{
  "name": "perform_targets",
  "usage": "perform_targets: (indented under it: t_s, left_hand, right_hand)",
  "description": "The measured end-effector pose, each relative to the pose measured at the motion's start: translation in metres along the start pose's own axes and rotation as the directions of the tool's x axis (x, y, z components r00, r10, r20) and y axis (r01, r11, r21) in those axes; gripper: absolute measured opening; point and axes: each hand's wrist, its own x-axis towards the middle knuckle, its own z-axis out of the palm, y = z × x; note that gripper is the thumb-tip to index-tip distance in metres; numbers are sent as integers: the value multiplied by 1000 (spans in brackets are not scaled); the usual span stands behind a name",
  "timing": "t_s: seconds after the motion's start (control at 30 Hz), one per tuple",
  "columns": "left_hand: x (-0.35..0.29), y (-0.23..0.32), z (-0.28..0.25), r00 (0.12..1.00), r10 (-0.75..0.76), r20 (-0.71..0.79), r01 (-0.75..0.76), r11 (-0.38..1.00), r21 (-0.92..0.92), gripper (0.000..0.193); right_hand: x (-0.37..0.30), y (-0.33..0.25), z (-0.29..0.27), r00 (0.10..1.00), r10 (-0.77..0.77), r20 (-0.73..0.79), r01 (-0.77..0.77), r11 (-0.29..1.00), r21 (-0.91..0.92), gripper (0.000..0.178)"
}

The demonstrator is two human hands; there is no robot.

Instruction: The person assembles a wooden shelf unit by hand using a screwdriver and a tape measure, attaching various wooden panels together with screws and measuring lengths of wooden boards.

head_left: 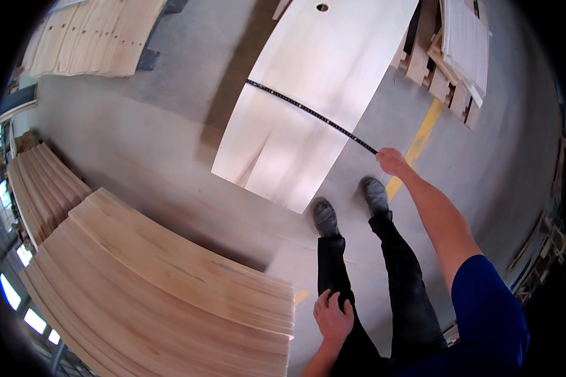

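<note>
My right hand is closed round the near end of a long, narrow black strip with regular pale marks, which looks like a measuring tape. The strip lies slantwise across a large pale wooden panel, and its far end is at the panel's left edge. From the panel's right edge it runs over the floor gap to my fingers. A round dark hole shows near the panel's top. Low in front of my left thigh hangs my left hand, fingers apart, holding nothing.
A tall stack of wooden boards stands close on my left, with a smaller stack beyond it. Holed boards lie at the far left. To the right are wooden pallets with sheets, near a yellow floor line.
</note>
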Motion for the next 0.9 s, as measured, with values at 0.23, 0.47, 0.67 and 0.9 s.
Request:
perform_targets:
  t_s: [0.23,0.47,0.67,0.9]
  left_hand:
    - [10,-8,3,996,11,88,-10,1000,-14,32]
    - [9,-6,7,994,27,110,-30,999,21,30]
    - [13,-3,7,990,48,133,-52,998,28,29]
    - [15,-4,6,989,71,132,-74,997,15,27]
  right_hand:
    - [9,14,7,996,88,17,-89,992,93,33]
    - [35,-49,3,995,95,12,-96,983,159,33]
    - [52,-55,7,993,121,15,-122,975,187,32]
    - [56,-54,10,997,73,4,-73,995,63,33]
